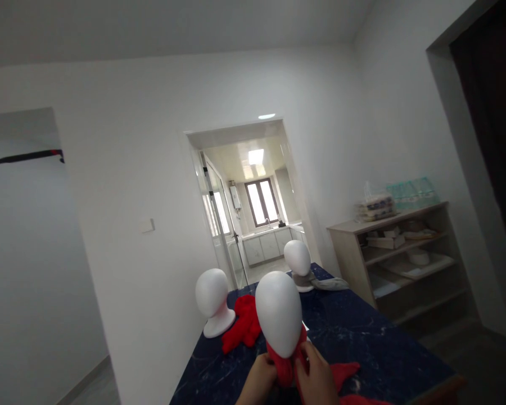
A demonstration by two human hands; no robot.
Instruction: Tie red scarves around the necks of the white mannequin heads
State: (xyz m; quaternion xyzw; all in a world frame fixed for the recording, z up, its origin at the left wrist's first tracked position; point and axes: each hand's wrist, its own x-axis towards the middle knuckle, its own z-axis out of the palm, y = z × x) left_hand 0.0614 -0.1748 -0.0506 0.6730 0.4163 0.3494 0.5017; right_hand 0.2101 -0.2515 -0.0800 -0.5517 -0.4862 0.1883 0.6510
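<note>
A white mannequin head (278, 312) stands upright in front of me on a dark blue marbled table (341, 326). Around its neck goes a red scarf (283, 371), whose loose end trails over the tabletop to the right. My left hand (265, 368) is closed on the scarf at the left of the neck, its fingertips partly hidden. On the other side, my right hand (314, 368) pinches the cloth just below the chin. The base of this head is hidden behind the scarf and my hands.
Another white mannequin head (212, 293) stands at the left beside a crumpled red cloth (245, 323). At the back, a third head (297, 259) wears a grey scarf (326, 283). A shelf unit (349, 226) with packages stands at the right. A doorway leads to a kitchen.
</note>
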